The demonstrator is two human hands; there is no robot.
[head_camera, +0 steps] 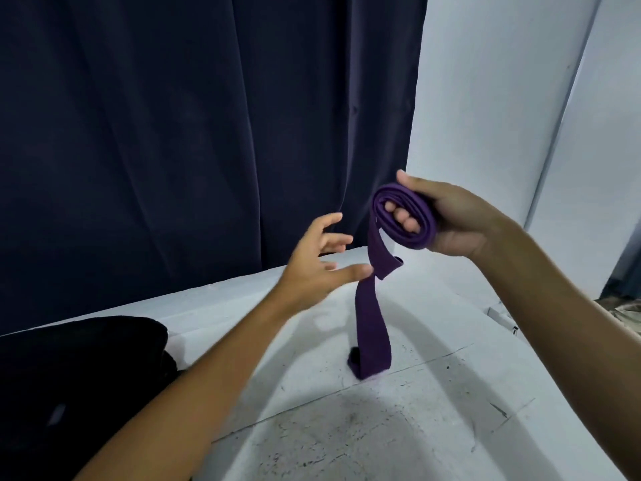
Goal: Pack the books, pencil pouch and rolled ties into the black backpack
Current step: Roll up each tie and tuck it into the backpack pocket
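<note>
nearest the camera, the white counter [347, 428] shows dark scuffs and thin scratch lines across its bare surface. at the counter's left edge sits the black backpack [79, 369], a dark soft mass with little detail visible, and the left forearm crosses in front of it. farther in, toward the middle of the counter, the loose tail of the purple tie [373, 328] hangs down with its lowest end touching the counter, just in front of a small dark thing too unclear to name. the left hand [319, 262] is held above the counter with its fingers spread and relaxed, gripping nothing; its thumb tip is just beside the hanging strip, about where the strip folds over, though whether it touches cannot be told. up and to the right of it, the right hand [447, 220] grips the rolled part of the tie, its fingers pushed through the middle of the coil and its thumb on top of the outer turn. behind the counter's far edge hangs a dark navy curtain [173, 133], with a pale wall [485, 98] to its right.
</note>
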